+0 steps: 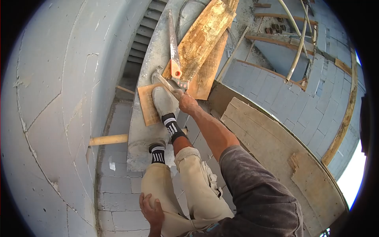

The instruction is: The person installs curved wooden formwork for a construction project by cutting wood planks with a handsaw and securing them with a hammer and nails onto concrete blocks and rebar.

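My right hand (187, 102) is closed round the wooden handle of a hammer (166, 82). The hammer's metal head points away from me, over a small thin wood piece (147, 106) that lies under my right shoe (161, 100). My left hand (152, 210) rests on my left trouser leg with its fingers apart and nothing in it. Just beyond the hammer lies a handsaw (175, 59) with an orange handle, its blade pointing away. Beside it, to the right, are a rough wide board (205, 35) and a second board (206, 73) partly under it.
I stand on a dusty grey plank (138, 138), with a round wooden pole (108, 140) jutting out at its left. A grey wall (59, 98) rises at the left. Large sheets of board (272, 138) lean at the right, near a block wall (300, 102) and wooden poles (299, 55).
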`<act>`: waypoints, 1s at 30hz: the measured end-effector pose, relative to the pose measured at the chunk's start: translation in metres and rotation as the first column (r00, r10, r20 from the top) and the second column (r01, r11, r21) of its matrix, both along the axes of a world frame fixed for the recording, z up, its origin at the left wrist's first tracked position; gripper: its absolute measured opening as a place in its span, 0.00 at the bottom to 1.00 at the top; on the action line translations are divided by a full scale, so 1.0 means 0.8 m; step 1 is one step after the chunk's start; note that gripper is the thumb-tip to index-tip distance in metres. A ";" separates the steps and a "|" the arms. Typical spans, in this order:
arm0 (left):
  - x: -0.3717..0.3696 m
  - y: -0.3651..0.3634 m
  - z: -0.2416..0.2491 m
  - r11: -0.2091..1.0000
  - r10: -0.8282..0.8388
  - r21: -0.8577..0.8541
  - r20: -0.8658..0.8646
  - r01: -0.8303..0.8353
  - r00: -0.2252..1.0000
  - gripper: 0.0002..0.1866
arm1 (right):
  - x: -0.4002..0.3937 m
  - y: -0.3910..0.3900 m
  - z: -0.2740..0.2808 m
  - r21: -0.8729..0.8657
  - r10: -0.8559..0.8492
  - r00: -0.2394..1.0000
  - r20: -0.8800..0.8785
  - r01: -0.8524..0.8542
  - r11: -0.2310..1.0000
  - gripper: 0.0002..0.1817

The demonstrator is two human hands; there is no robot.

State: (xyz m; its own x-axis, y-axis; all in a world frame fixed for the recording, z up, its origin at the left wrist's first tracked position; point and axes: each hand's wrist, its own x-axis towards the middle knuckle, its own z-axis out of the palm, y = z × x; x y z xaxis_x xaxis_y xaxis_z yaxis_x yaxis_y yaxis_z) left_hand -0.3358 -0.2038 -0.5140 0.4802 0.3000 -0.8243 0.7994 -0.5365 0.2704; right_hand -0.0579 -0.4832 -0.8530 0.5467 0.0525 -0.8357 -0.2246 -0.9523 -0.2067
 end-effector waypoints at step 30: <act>0.128 -0.052 -0.153 0.977 0.197 -0.032 -0.256 -0.212 0.946 0.23 | 0.495 0.005 -0.142 0.264 -0.220 0.769 0.601 0.069 0.962 0.11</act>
